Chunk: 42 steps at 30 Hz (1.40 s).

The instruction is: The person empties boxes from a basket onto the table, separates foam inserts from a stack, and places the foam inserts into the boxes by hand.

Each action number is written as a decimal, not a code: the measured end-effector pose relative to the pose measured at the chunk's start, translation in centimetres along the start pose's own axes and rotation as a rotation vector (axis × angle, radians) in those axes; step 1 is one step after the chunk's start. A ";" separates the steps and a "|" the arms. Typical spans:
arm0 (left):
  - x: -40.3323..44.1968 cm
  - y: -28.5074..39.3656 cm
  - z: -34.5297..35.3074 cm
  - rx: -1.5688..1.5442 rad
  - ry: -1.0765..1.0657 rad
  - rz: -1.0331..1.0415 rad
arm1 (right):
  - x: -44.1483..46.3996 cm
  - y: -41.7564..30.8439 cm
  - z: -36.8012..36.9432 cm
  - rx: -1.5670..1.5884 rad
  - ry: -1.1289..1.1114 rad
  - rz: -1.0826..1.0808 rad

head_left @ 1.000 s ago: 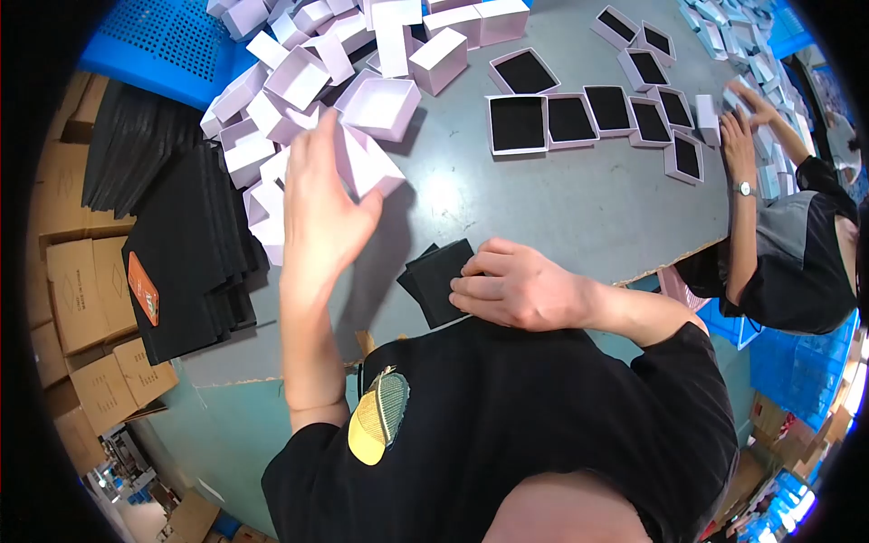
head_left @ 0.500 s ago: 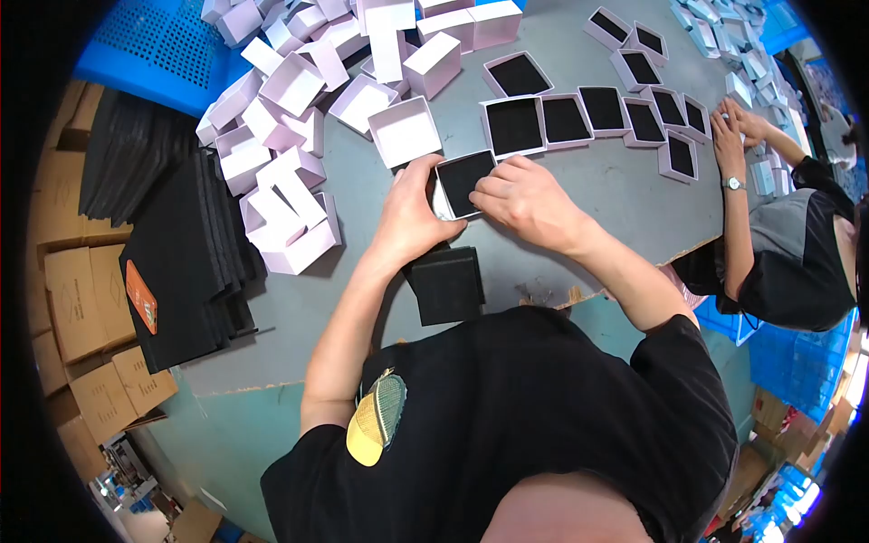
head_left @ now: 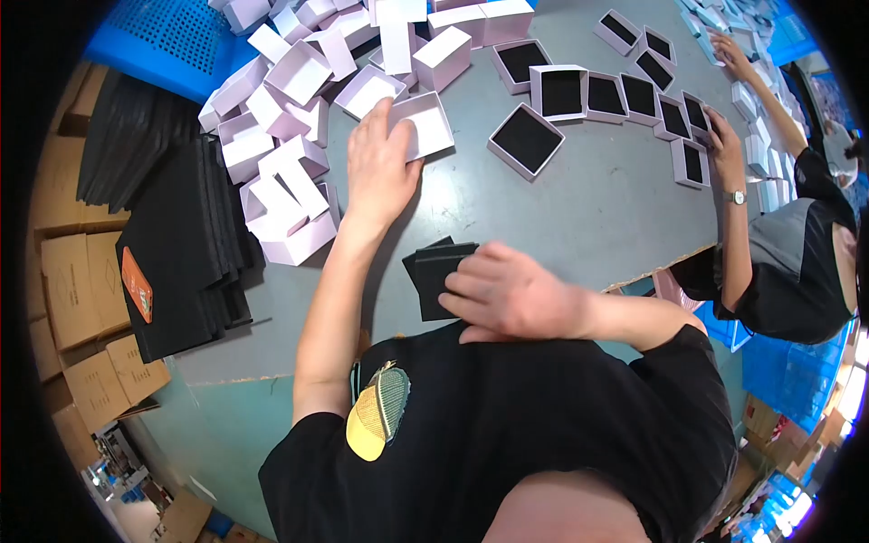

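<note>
My left hand [head_left: 380, 167] grips the near left side of an empty white box [head_left: 427, 127], beside the heap of white boxes [head_left: 294, 72]. At the table's front, my right hand [head_left: 511, 294] rests on the right edge of a small stack of black foam pads [head_left: 437, 276]; its fingertips are blurred and whether they pinch a pad is unclear. A box with a black pad inside [head_left: 527, 142] sits tilted on the table, apart from a chain of similar filled boxes [head_left: 605, 95] behind it.
Large black foam sheets [head_left: 186, 253] lie at the left table edge, near a blue crate [head_left: 163, 45]. A co-worker's hand [head_left: 724, 136] touches the filled boxes at the right; their other hand reaches toward pale blue boxes [head_left: 756, 149]. Cardboard cartons [head_left: 77, 281] stand at far left.
The filled box left my hands and now lies near the chain. My left hand moved left onto an empty box; my right hand came back to the pads. The co-worker's hands moved apart.
</note>
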<state>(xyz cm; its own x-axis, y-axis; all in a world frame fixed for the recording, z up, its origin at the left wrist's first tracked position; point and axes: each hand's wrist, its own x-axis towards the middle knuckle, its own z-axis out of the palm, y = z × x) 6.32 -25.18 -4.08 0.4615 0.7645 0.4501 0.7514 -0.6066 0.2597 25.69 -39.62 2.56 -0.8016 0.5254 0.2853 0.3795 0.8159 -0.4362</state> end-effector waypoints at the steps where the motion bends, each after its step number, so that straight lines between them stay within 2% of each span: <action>1: 0.2 0.1 0.0 0.004 -0.025 -0.003 | -0.4 -0.1 1.5 -0.099 0.068 -0.015; 3: 0.1 1.3 -1.5 -0.074 -0.080 -0.085 | -1.0 0.2 3.7 -0.293 0.205 -0.046; 5: -0.3 2.3 -3.3 -0.231 -0.197 -0.202 | -1.2 0.2 2.2 -0.040 0.293 0.027; 7: -1.3 2.0 -3.6 -0.302 -0.237 -0.209 | -1.8 1.6 0.2 0.219 0.386 0.104; 10: -2.3 1.9 -2.7 -0.542 -0.256 -0.227 | -1.3 3.6 -2.5 0.047 0.649 0.253; 13: -2.4 3.2 -1.3 -0.719 -0.248 -0.270 | -0.2 7.3 -0.8 -0.122 0.660 0.078; 17: -1.9 4.1 -0.3 -0.700 -0.282 -0.286 | -0.7 9.7 0.8 -0.372 0.324 0.105; 18: -2.0 3.9 0.0 -0.709 -0.311 -0.256 | -0.8 9.9 0.6 -0.418 0.237 0.133; 21: -1.4 2.9 0.4 -0.588 -0.195 -0.076 | -1.5 9.8 -1.8 -0.459 -0.022 0.314; 23: -0.5 1.0 0.9 -0.312 0.072 -0.063 | -2.2 10.2 -2.5 -0.522 -0.043 0.400; 25: 0.7 0.6 -0.5 0.089 0.144 -0.184 | -2.3 9.1 -3.7 -0.567 -0.080 0.471; 27: 0.8 -0.3 0.3 0.121 0.094 -0.291 | -1.5 6.5 -3.8 -0.350 0.120 0.312; 28: 0.8 -0.6 0.7 0.137 0.067 -0.340 | -1.4 4.9 -3.4 -0.221 0.112 0.179; 29: 0.6 -0.7 0.8 0.152 0.047 -0.341 | -1.3 3.6 -3.0 0.083 0.086 0.091; 30: 0.4 -0.7 1.0 0.166 0.029 -0.340 | -1.0 2.2 -2.3 0.125 0.041 0.000; 31: 0.1 -0.7 1.3 0.178 0.007 -0.339 | -0.9 1.3 -1.3 0.104 -0.126 0.020; 32: -0.5 -1.1 1.9 0.209 0.060 -0.280 | -1.7 0.8 0.4 -0.043 -0.110 -0.009; 33: -0.8 -0.8 1.4 0.024 -0.021 -0.293 | -2.3 0.7 1.8 -0.190 -0.094 -0.040; 35: -1.8 0.3 -1.0 -0.337 -0.173 -0.319 | -2.7 1.3 1.9 -0.083 0.088 -0.076; 36: -2.1 0.9 -1.8 -0.408 -0.167 -0.291 | -3.0 1.7 1.8 -0.031 0.182 -0.089; 37: -2.9 0.9 -1.3 -0.457 -0.124 -0.249 | -3.1 2.2 1.3 -0.003 0.302 0.001; 39: -3.6 1.2 -1.2 -0.536 -0.167 -0.250 | -2.9 3.4 -0.2 0.055 0.539 0.180; 41: -4.3 2.1 -0.6 -0.703 -0.175 -0.304 | -1.5 4.6 -2.1 -0.050 0.702 0.223; 42: -4.1 2.9 -0.8 -0.767 -0.206 -0.332 | -1.2 5.7 -1.5 -0.070 0.735 0.169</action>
<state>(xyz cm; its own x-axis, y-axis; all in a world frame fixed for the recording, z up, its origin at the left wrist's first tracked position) 6.25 -30.21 -4.49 0.4065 0.9078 0.1037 0.3704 -0.2675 0.8895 29.50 -35.21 1.03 -0.2252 0.6506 0.7252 0.5180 0.7104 -0.4765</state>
